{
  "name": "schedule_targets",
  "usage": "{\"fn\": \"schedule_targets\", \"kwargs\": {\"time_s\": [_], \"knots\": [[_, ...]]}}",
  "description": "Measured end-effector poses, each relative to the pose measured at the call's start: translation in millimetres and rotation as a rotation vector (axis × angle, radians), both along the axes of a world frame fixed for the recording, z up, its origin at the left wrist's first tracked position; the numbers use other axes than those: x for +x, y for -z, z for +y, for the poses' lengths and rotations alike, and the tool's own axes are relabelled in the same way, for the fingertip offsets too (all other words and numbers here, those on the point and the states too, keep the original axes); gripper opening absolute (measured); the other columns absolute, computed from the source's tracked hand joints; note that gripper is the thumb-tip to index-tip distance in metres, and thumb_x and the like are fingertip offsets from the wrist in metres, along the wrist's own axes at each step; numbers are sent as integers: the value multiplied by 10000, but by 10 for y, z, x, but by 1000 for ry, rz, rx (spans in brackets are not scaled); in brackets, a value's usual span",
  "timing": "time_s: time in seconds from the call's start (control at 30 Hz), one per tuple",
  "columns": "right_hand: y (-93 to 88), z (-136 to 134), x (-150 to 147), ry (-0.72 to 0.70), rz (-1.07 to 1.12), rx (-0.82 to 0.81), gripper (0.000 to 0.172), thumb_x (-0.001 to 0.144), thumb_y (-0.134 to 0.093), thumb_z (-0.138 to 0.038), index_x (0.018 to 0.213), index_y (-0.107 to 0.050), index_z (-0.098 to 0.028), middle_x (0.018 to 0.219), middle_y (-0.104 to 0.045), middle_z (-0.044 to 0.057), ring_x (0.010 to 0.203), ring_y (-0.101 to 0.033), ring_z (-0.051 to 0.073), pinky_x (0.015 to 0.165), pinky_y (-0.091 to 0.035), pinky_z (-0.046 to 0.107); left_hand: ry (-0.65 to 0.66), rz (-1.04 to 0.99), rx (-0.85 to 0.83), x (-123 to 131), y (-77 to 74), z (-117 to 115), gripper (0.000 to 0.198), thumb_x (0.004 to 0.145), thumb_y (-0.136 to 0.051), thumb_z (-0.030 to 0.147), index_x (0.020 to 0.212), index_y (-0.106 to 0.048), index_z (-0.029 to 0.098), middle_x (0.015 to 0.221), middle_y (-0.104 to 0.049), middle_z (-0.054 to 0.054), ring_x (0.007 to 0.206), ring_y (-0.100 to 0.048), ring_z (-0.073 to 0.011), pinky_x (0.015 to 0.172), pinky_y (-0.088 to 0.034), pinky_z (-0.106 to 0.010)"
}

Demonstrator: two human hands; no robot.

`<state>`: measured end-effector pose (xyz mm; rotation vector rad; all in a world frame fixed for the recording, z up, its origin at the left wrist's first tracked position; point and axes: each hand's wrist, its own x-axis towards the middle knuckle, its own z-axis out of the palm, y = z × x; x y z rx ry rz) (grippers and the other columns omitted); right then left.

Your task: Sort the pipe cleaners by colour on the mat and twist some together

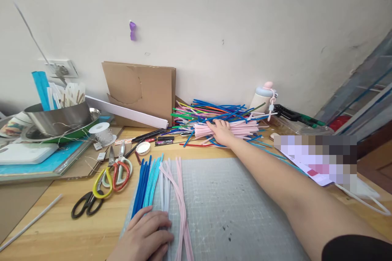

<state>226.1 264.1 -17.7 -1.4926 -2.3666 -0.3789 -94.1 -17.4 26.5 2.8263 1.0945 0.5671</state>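
My left hand (pixel 146 234) lies over the lower ends of the blue and white pipe cleaners on the grey cutting mat (pixel 232 208), its fingers slightly bent and apart. Dark blue pipe cleaners (pixel 142 187), light blue ones (pixel 153 179) and whitish ones (pixel 165 189) lie there side by side. Just right of them, several pink pipe cleaners (pixel 180 195) cross one another. Stretched out to the back, my right hand (pixel 221 132) curls over a thick bundle of pink pipe cleaners (pixel 245 128). That bundle sits on a heap of mixed-colour pipe cleaners (pixel 211 108).
Scissors with yellow, red and black handles (pixel 102 183) lie left of the mat. Behind them are a wire spool (pixel 101 130) and a metal bowl (pixel 58 118). Cardboard (pixel 153 94) leans on the wall. A bottle (pixel 263 98) and a blurred phone-like device (pixel 318 167) are at right.
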Motion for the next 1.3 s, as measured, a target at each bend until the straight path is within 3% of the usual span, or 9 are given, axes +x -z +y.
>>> {"fn": "schedule_targets", "kwargs": {"time_s": [0.17,0.33,0.43,0.57,0.67,0.8,0.93,1.17,1.3], "knots": [[-153,-144,106,-34,159,37,546,695,-439,-124,1217,-557,-232,1145,-544,93,1058,-465,273,897,-340,406,47,8,6,-70,129,24,241,832,-536,243,1049,-603,325,1014,-687,48,982,-629,-141,963,-438,-250],[-491,-207,171,45,344,189,474,739,-334,-43,1124,-575,-180,1053,-536,121,1097,-440,295,947,-303,461,29,29,13,-51,61,-2,231,831,-544,232,1039,-605,314,1009,-686,48,992,-626,-135,977,-424,-245],[-739,33,95,48,373,177,441,786,-356,-80,1188,-516,-168,1154,-504,138,1155,-409,307,980,-279,476,-6,24,6,-29,28,-12,214,829,-553,221,1019,-604,307,994,-686,52,999,-622,-127,992,-406,-237],[-956,555,-2,-42,277,-61,453,773,-568,-286,1198,-508,-146,1229,-523,124,1134,-478,255,962,-363,363,50,-33,2,-43,146,3,190,831,-527,214,983,-606,297,968,-683,45,987,-620,-125,995,-397,-245],[-929,856,0,-39,196,-245,594,689,-671,-428,1182,-532,-127,1193,-574,142,1052,-549,268,905,-420,368,-3,-43,-35,-64,252,9,185,846,-500,211,976,-604,292,983,-679,29,1011,-606,-141,1008,-386,-288],[-734,1002,49,-33,116,-411,752,575,-731,-541,1193,-546,-155,1131,-635,113,958,-609,275,869,-457,365,56,6,-47,-87,283,23,179,867,-491,229,999,-599,283,994,-675,26,1015,-601,-132,1017,-374,-288],[-565,1007,65,-41,54,-486,655,556,-748,-544,1110,-609,-224,1081,-669,52,932,-627,258,867,-465,328,43,36,-71,-83,241,27,184,868,-488,203,998,-600,271,997,-667,22,1021,-592,-121,1024,-366,-284],[-424,913,-23,20,2,-362,378,844,-544,-448,1084,-580,-159,1072,-621,77,942,-593,197,849,-449,402,40,18,-79,-81,260,21,193,861,-496,204,1006,-597,282,1020,-662,25,1037,-586,-130,1019,-373,-293],[-458,783,-31,68,37,-157,324,802,-584,-378,1041,-574,-161,1066,-608,98,1010,-548,244,860,-401,403,40,10,-74,-93,287,20,195,860,-503,224,1017,-597,288,1019,-660,25,1036,-589,-140,1012,-385,-305]]}}
